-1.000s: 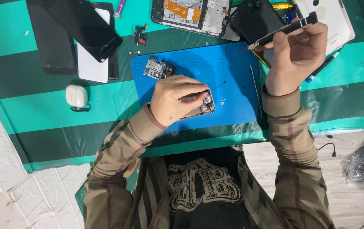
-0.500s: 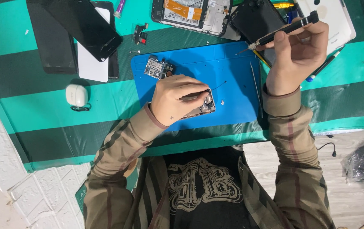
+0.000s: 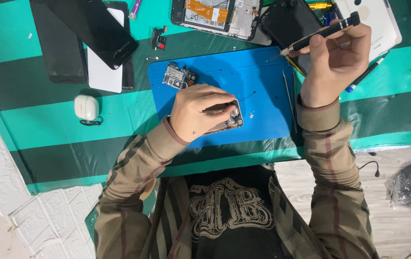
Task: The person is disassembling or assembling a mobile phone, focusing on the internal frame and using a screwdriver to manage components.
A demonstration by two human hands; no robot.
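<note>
Left hand [image 3: 199, 111] fingers pinch a small metal circuit board [image 3: 228, 121] on the blue rubber mat [image 3: 263, 91]; right hand [image 3: 335, 62] fingers grip a slim black screwdriver [image 3: 321, 32]

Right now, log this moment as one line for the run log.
left hand: pinching small circuit board on blue mat | right hand: holding black screwdriver raised above mat | second board: untouched, upper left of mat

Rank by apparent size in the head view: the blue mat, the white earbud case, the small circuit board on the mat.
1. blue mat
2. white earbud case and small circuit board look alike in size; I cannot rank them.
</note>
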